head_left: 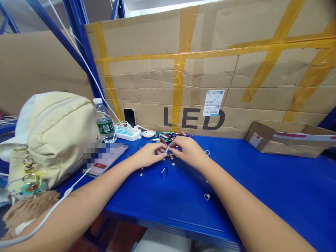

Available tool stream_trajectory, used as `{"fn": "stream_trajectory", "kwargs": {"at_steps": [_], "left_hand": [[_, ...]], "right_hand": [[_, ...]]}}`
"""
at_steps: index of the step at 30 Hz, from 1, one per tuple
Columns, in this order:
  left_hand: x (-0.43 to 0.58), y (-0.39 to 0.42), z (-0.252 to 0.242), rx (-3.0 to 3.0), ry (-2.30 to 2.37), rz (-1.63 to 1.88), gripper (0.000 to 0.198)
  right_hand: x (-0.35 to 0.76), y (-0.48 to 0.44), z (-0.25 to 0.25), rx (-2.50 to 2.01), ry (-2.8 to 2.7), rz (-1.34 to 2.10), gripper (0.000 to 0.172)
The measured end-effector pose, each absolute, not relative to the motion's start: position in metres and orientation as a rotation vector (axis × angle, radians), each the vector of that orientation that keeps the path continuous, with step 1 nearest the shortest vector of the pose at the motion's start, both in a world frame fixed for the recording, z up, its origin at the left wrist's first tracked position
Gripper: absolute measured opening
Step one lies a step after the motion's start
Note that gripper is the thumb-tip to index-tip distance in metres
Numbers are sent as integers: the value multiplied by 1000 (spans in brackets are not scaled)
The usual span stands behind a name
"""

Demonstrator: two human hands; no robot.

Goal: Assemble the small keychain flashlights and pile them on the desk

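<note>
Over the blue table, my left hand [149, 154] and my right hand [187, 148] meet with their fingertips pinched together. Between them is a slim pen [163, 141] with a red barrel; a small silvery piece shows at the fingertips. Which part each hand grips is partly hidden by the fingers. Just behind them lies a pile of colourful pens [170, 134]. Several small coin-like discs [172, 156] are scattered under and between the hands. Closer to me lies a blue carabiner [164, 172], and a small silvery ring-like piece [207, 197] sits near my right forearm.
At left are a cream backpack [60, 129], a phone [112, 159], a water bottle [105, 122] and a white power strip [128, 133] with cables. An open cardboard box [291, 140] stands at right. A tall cardboard sheet [147, 87] walls off the back.
</note>
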State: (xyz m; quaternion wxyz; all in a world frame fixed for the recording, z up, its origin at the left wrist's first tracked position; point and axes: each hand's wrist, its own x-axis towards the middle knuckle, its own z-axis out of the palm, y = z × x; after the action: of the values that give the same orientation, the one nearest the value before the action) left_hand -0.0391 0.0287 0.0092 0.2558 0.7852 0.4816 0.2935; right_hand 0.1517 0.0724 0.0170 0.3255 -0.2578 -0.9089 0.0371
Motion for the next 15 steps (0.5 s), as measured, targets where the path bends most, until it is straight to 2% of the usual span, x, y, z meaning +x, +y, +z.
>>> {"fn": "stream_trajectory", "kwargs": {"at_steps": [15], "left_hand": [[-43,31,2,2099,1158,836,28]], "right_hand": [[152,60,10,-824,-2282,31,13]]}}
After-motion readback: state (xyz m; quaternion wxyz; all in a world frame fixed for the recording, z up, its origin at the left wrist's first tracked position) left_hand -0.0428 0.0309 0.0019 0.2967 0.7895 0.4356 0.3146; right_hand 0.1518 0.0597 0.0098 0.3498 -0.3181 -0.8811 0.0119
